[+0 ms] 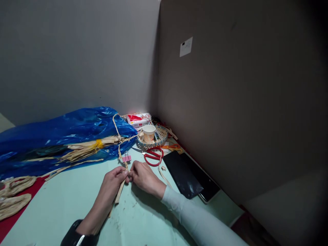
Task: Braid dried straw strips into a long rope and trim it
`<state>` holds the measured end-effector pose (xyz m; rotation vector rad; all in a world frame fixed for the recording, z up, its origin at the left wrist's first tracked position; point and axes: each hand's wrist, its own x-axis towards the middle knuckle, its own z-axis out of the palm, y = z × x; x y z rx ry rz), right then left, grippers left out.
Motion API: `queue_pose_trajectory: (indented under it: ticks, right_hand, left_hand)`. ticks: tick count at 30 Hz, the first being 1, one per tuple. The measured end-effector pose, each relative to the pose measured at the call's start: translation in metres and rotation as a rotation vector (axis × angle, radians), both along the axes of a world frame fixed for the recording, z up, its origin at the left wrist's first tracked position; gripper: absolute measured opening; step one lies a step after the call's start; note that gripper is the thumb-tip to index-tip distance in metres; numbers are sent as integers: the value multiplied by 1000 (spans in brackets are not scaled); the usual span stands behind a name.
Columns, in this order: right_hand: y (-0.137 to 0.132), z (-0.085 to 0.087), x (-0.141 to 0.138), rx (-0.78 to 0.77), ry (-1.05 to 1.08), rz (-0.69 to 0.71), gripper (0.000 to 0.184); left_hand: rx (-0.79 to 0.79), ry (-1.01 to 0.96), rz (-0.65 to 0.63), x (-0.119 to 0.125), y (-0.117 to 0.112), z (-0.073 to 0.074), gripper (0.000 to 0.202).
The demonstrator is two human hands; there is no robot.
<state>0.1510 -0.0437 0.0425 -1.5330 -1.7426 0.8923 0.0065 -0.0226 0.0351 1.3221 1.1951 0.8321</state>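
Left hand (114,177) + right hand (143,177) | both pinching braided fibre cord (125,165) (flat, ribbon-like strands (120,193) below)

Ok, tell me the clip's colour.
Pink; the clip shows best in the head view.

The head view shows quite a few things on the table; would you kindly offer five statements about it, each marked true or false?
1. The left hand and the right hand both have fingers at the straw braid. True.
2. The red-handled scissors are in the left hand. False: they lie on the table, beyond the right hand.
3. A pink clip sits by the braid, just beyond the hands. True.
4. The paper cup lies on its side. False: it stands upright.
5. The straw bundle has a yellow tie. True.
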Motion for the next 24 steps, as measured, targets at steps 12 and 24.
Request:
queue_pose_trajectory:
  ticks: [12,24]
  right_hand:
    - [14,-10,-1,-67,111,-9,10]
    - [7,1,-3,-19,-21,-75,9]
  left_hand:
    - [-8,116,-99,-10,3,-8,30]
    - [325,639,-6,-16,4,15,24]
